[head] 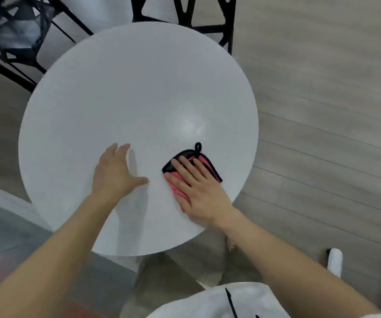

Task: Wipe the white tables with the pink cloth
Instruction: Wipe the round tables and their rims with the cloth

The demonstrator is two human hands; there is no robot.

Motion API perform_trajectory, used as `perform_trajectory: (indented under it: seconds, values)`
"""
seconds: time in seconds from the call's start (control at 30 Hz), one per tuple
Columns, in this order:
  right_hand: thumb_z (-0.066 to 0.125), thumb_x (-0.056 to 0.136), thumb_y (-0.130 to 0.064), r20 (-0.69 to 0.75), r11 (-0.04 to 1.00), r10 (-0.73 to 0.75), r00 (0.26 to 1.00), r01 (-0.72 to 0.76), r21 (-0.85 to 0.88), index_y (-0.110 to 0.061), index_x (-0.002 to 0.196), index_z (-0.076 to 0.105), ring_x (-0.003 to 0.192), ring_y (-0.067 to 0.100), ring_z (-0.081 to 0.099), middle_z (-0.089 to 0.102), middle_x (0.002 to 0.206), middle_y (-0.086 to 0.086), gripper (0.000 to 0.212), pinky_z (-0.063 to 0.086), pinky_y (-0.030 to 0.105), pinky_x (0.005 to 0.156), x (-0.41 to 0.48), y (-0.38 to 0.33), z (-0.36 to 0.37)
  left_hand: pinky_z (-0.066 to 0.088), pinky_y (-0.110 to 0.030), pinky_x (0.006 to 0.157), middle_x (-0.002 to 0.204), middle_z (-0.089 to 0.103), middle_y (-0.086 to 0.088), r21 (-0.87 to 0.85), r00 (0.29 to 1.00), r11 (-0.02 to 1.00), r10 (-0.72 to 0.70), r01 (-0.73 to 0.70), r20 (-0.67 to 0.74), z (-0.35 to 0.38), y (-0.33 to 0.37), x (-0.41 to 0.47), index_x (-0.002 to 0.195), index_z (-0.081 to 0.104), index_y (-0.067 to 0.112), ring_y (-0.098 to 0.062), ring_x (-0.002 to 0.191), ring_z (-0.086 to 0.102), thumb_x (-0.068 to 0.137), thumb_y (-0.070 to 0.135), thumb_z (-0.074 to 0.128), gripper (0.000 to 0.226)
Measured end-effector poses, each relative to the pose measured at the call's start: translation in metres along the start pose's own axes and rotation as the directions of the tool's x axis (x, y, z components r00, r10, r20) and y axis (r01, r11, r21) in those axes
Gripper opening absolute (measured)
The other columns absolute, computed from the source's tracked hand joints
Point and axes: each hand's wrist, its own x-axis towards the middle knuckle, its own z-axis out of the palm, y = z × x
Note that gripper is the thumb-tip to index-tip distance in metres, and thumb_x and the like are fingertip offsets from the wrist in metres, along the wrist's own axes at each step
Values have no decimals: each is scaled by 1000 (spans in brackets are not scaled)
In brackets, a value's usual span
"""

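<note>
A round white table [127,99] fills the middle of the head view. On its near right part lies a pink cloth [177,188] with black trim and a black hanging loop. My right hand [198,191] lies flat on the cloth with straight, spread fingers pressing it onto the tabletop. To the left of it, my left hand [116,173] rests palm down on the bare tabletop, fingers straight and thumb stretched out toward the cloth. The two hands do not touch each other.
Black chairs stand beyond the table: one [17,35] at the far left, one [205,17] at the far middle. Grey plank floor [322,111] stretches to the right. A white shoe tip [335,260] shows at the lower right.
</note>
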Motion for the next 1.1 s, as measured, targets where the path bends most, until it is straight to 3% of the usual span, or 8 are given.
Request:
perform_trajectory:
  seconds: [0.13,0.33,0.47,0.6,0.77,0.9,1.03,1.1]
  values:
    - [44,113,-46,-6,997,39,999,-39,-70,-31,171,31,169,23,8,17,181,2,61,10,51,136,-49,101,-33,36,-55,123,175,11,-16,84,990,996,-14,2,142,26,66,-22,170,6,37,-38,161,17,50,71,98,155]
    - [34,112,-46,-207,910,387,899,-408,-70,-24,169,38,167,32,15,23,179,13,60,9,54,135,77,149,-41,49,-57,108,171,15,-24,240,992,969,-82,58,91,39,84,-9,167,-4,38,-45,155,26,41,78,97,166]
    - [35,113,-43,-64,999,39,997,-40,-6,-25,169,36,169,30,7,17,181,9,59,7,54,135,42,59,-18,53,-55,102,170,21,-25,274,996,961,-55,34,67,42,82,-9,167,-2,39,-44,151,34,36,84,93,169]
    - [38,115,-47,94,970,-243,966,243,10,-30,171,31,169,24,3,12,182,3,59,9,52,136,-27,81,-28,52,-56,105,172,15,-25,270,993,961,-83,56,90,41,84,-11,167,-5,39,-45,155,27,35,85,93,171]
    - [37,112,-45,-28,994,39,999,-42,-102,-30,170,35,168,27,14,21,180,7,59,8,52,136,31,193,-63,53,-58,107,174,10,-25,259,991,964,-92,66,92,41,88,-12,166,-7,38,-46,160,19,36,83,94,171]
    - [29,112,-48,-138,935,335,932,-347,-70,-23,170,34,168,32,11,18,180,14,64,6,54,136,146,156,-47,54,-56,107,175,7,-22,253,991,964,-105,80,88,41,85,-12,167,-8,40,-42,161,17,37,83,94,171]
    - [31,113,-45,-21,997,-4,1000,3,-72,-23,171,33,169,31,7,16,181,12,61,7,55,134,133,85,-25,49,-54,112,175,11,-22,247,986,966,-107,72,131,33,88,-12,169,-5,40,-43,161,18,42,82,93,166]
    - [34,115,-45,41,988,-134,990,137,-68,-25,171,32,169,27,5,13,182,8,60,9,53,135,92,91,-32,51,-49,109,167,34,-17,189,976,977,-134,100,174,18,89,-7,170,12,41,-39,153,38,53,75,95,148]
